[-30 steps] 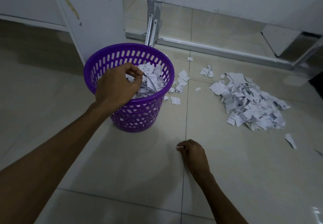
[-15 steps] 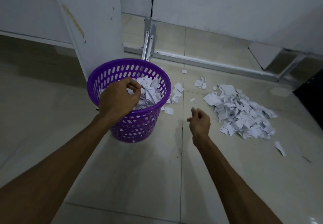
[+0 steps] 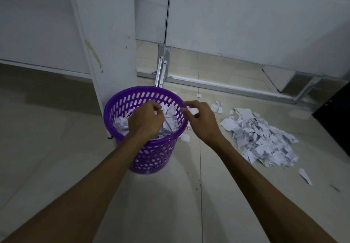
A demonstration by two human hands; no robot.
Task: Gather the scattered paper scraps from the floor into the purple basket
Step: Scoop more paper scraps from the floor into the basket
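The purple basket (image 3: 151,144) stands on the tiled floor, partly filled with white paper scraps (image 3: 170,121). My left hand (image 3: 145,119) is over its opening, fingers curled down into the scraps, with a white bit showing between them. My right hand (image 3: 200,121) hovers at the basket's right rim, fingers loosely bent and spread, thumb and forefinger apart, holding nothing I can see. A big pile of scraps (image 3: 261,136) lies on the floor to the right. A few loose scraps (image 3: 185,137) lie beside the basket.
A white post (image 3: 111,53) rises right behind the basket. A metal floor rail (image 3: 227,87) runs along the back under white panels. Stray scraps (image 3: 216,107) lie near the rail, one more (image 3: 305,176) in front of the pile. A dark object (image 3: 337,114) sits at the right edge.
My right hand rose from the floor with a small scrap and moved up-left to the basket's rim, where its fingers have spread. My left hand stayed over the basket.
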